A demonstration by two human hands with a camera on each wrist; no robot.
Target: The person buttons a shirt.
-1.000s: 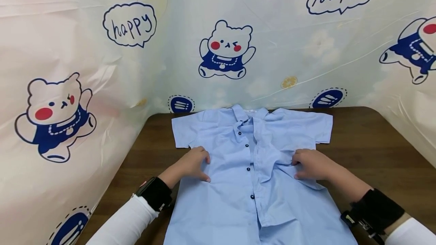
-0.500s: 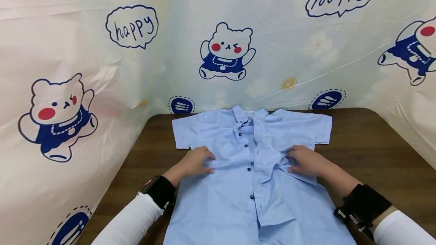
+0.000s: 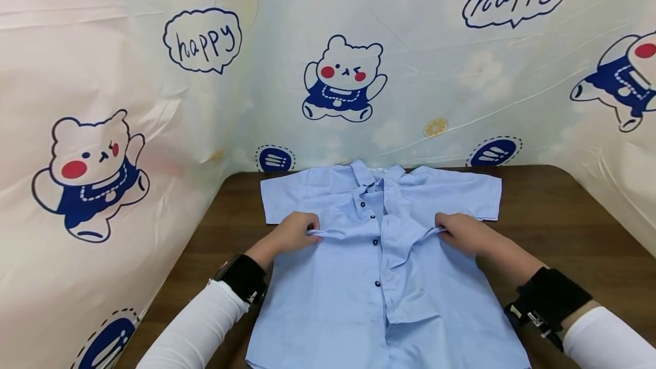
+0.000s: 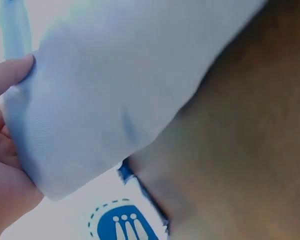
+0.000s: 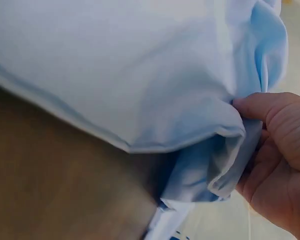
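A light blue short-sleeved shirt [image 3: 338, 283] lies spread face up, its collar at the far edge of the table and a row of dark buttons down the front. My left hand [image 3: 294, 231] pinches a fold of the cloth at the chest on the left side. On the opposite side my right hand [image 3: 463, 232] pinches another fold at about the same height. Between them the fabric is drawn up in ridges. In the left wrist view the thumb [image 4: 15, 74] presses on the cloth; in the right wrist view the thumb [image 5: 252, 106] does likewise, the other fingers partly behind the fabric.
The dark brown wooden table [image 3: 558, 215] shows on both sides of the shirt. Behind it and to the sides hangs a pale curtain [image 3: 410, 73] printed with cartoon bears and the word happy, close to the table's far edge.
Both hands, earlier spread on the shirt with fingers apart, have closed on folds of it. They have drawn the cloth up a little, and the lower front has shifted away from me.
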